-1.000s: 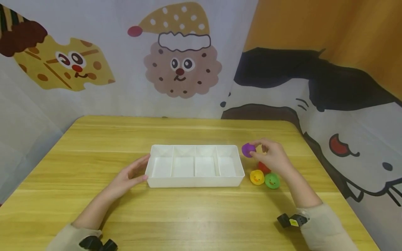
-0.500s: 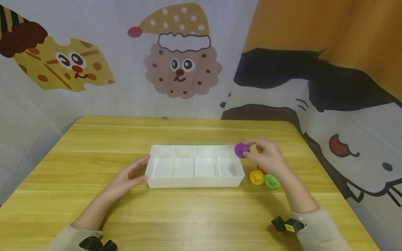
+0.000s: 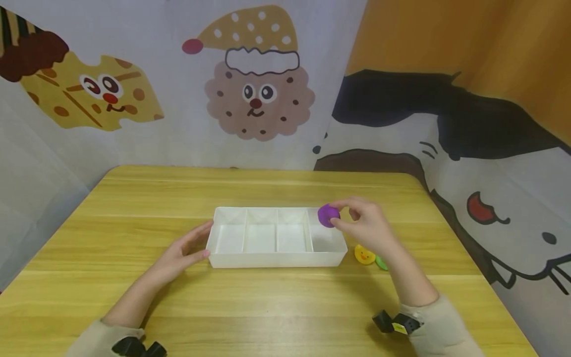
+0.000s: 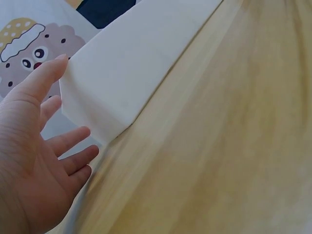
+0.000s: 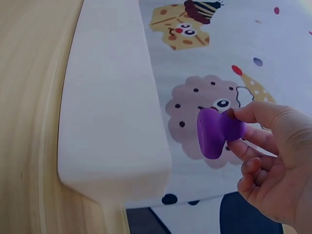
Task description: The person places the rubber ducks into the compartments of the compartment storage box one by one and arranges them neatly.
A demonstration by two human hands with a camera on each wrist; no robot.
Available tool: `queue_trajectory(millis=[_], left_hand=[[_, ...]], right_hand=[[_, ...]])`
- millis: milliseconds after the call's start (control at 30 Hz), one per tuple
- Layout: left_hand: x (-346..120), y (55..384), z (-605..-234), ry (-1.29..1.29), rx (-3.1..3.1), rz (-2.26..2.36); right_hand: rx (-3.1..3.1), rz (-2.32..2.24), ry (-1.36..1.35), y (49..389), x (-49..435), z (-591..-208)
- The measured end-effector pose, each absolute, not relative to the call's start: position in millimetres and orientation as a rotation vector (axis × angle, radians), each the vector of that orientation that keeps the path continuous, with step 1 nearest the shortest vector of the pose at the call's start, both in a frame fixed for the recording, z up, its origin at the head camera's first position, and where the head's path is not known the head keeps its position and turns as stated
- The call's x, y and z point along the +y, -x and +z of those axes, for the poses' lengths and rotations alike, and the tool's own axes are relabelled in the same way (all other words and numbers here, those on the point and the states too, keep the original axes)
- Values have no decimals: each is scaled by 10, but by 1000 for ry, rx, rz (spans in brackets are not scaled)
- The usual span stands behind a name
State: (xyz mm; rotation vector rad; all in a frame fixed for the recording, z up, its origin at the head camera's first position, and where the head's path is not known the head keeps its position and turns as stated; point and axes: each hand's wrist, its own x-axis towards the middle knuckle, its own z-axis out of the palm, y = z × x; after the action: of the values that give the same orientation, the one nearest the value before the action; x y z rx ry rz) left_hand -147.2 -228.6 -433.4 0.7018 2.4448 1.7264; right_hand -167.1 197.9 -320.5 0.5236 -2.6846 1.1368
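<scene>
Between thumb and fingertips my right hand [image 3: 368,225] pinches a small purple toy [image 3: 328,215], which has a rounded flat head and a stubby knob, seen from the side as the purple toy [image 5: 214,132] in the right wrist view. It is held above the rightmost compartment of a white divided box [image 3: 276,260]. My left hand [image 3: 180,253] rests at the box's left end, fingers fairly straight, thumb touching the near corner; the left wrist view shows the left hand [image 4: 44,161] beside the box wall [image 4: 122,53].
Right of the box lie a yellow duck-face toy [image 3: 365,255] and a green toy [image 3: 381,263], the latter partly hidden by my right wrist. The wooden table [image 3: 267,307] ends at a printed curtain [image 3: 169,144] behind.
My right hand has carried the purple toy left, from beside the box to over its rightmost compartment. The red toy is now hidden behind that hand. My left hand has stayed put.
</scene>
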Motion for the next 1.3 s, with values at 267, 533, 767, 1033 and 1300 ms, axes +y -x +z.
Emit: queue_trajectory(millis=[267, 533, 767, 1033, 1300], left_hand=[[-2287, 1459, -4322, -670, 2426, 1728], [-2288, 1455, -4322, -672, 2430, 1726], [-2285, 1463, -4343, -684, 2411, 1746], [-2271, 1461, -4334, -681, 2403, 1762], [-2291, 1468, -4348, -696, 2427, 1748]], right_hand=[[-2646, 1190, -617, 1653, 1771, -3172], [-2631, 1244, -688, 1644, 1510, -3122], [-2624, 1255, -774, 1656, 1282, -3175], [-2590, 1298, -861, 1643, 1021, -3185], [-2562, 1283, -958, 1688, 809, -3186]])
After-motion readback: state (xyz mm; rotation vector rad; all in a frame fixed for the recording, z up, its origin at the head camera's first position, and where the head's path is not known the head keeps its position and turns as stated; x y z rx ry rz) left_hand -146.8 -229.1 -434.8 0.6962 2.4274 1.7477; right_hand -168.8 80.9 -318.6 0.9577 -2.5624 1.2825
